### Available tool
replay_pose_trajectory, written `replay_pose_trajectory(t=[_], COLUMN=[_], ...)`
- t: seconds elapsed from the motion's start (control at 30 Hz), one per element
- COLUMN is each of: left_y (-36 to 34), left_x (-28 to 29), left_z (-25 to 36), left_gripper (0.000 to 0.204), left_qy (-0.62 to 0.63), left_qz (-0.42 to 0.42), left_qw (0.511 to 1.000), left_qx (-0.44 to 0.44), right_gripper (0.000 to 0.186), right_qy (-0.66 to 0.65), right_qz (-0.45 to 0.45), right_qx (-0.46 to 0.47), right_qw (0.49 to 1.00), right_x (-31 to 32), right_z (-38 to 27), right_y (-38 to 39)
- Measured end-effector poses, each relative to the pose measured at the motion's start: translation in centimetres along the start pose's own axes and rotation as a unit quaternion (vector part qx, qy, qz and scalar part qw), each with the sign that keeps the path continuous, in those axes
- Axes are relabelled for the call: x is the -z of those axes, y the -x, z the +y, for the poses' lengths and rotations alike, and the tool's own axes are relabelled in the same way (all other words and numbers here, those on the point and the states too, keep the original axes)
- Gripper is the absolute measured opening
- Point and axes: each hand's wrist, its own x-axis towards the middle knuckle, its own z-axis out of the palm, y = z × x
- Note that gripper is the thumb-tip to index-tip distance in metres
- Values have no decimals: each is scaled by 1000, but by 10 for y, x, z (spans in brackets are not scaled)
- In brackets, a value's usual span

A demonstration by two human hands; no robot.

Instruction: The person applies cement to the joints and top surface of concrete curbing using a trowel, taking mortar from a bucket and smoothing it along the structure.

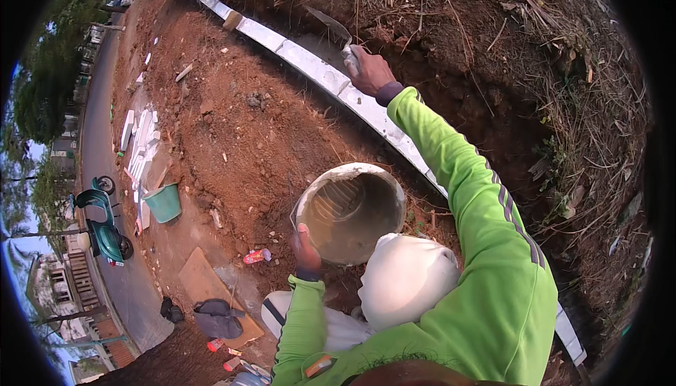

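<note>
Clenched around the handle of a grey steel trowel (331,25), the right hand (368,70) reaches out over the long row of white concrete kerb blocks (310,64), blade pointing into the trench beside the red earth bank (232,125). Nearer the body, the left hand (306,248) grips the rim of a round, mortar-stained bucket (350,211), tilted open toward the camera. Mortar work along the kerb line seems in hand; the next move likely calls for bringing the trowel to the bucket, steadied, for a fresh load.
</note>
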Motion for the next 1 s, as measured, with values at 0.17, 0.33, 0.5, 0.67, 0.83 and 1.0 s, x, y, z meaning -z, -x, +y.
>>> replay_pose_trajectory(t=[0.17, 0.33, 0.5, 0.67, 0.83, 1.0], left_y=[-2, -7, -2, 8, 5, -12], left_x=[4, -20, -17, -44, -47, -45], left_z=[4, 12, 12, 37, 40, 37], left_gripper=[54, 52, 52, 48, 44, 44], left_qy=[52, 158, 142, 161, 183, 217], left_qz=[-84, -111, -119, -158, -201, -221], left_qw=[995, 980, 981, 966, 956, 944], left_qx=[31, -35, -55, -124, -110, -111], right_gripper=[39, 36, 41, 34, 35, 45], right_qy=[17, 269, 105, 201, 368, 347], right_qz=[102, -113, -61, -198, -255, -218], right_qx=[110, -152, -23, 131, 37, 10], right_qw=[988, 944, 992, 950, 893, 912], right_x=[63, 88, 137, 166, 125, 26], right_z=[14, 92, 1, -52, -70, -16], right_y=[142, 177, 254, 314, 321, 354])
